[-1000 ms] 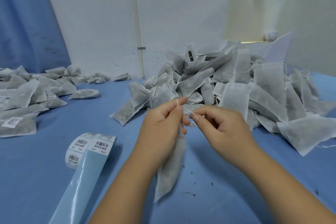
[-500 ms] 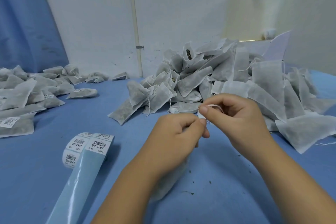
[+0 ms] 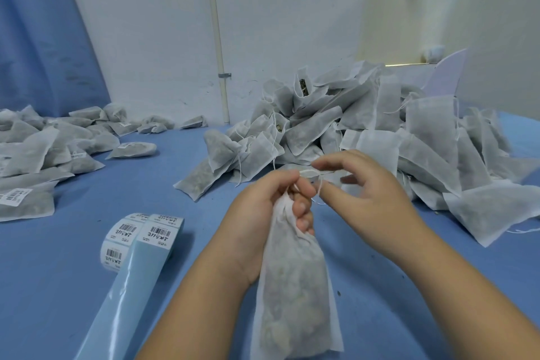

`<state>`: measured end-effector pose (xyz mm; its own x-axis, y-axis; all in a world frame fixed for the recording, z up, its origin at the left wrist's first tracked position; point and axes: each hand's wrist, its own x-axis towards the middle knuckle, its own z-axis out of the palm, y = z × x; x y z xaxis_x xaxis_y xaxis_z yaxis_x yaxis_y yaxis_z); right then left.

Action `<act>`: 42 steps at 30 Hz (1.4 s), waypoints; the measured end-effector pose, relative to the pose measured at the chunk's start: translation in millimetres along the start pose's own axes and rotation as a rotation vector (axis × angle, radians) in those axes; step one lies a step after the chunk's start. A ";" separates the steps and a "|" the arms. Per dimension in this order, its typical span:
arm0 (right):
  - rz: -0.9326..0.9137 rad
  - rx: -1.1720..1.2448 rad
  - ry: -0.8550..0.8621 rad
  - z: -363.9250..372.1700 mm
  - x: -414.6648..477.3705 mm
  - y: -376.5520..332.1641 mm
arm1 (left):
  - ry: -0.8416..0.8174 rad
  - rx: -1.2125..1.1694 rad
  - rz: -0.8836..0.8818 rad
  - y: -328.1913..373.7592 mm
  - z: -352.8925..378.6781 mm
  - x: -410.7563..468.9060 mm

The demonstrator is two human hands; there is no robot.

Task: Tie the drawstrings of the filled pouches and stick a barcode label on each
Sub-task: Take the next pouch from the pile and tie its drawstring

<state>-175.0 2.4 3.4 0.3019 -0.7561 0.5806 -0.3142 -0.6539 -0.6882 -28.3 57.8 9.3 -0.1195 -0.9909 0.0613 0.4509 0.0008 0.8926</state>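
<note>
One pouch [image 3: 292,286] in left hand's [image 3: 260,213] curled grip

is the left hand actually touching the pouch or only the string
Touching. The head view shows the left hand with its fingers curled round the gathered neck of the pouch, which hangs below it; the right hand holds the drawstring.

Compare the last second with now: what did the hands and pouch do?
The left hand turned, bringing the pouch into full view in front of the wrist, still gripping its gathered neck. The right hand spread its fingers, working the drawstring in a loop. Label roll and pouch piles stayed put.
</note>
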 end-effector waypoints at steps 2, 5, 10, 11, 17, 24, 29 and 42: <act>0.033 0.209 -0.026 2.9 -2.6 -5.3 | 0.024 -0.007 -0.022 -1.8 -1.6 2.1; 0.059 0.354 -0.111 6.3 -4.9 -10.8 | 0.044 -0.008 -0.030 -3.1 -4.1 4.1; 0.106 0.171 0.144 -0.2 0.2 -4.2 | 0.120 0.003 -0.034 -2.5 -7.7 5.2; 0.119 0.139 0.184 -3.7 2.1 -2.3 | 0.141 0.011 -0.039 -2.1 -8.5 5.3; 0.184 0.205 0.141 -3.1 1.7 -5.7 | 0.167 -0.025 -0.126 0.5 -9.7 5.8; 0.243 0.319 -0.155 5.7 -4.6 -17.4 | 0.080 -0.031 -0.126 0.2 -8.5 3.6; 0.265 0.409 -0.236 -1.6 -3.9 -16.9 | 0.034 0.046 -0.136 1.0 -10.7 1.2; 0.360 0.351 -0.392 -1.7 -2.9 -13.8 | -0.043 0.288 -0.244 9.7 -18.2 -3.6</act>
<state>-173.1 13.6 11.9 0.5605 -0.8179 0.1298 -0.1634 -0.2628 -0.9509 -7.4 59.0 9.6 -0.2321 -0.9601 -0.1559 0.1379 -0.1911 0.9718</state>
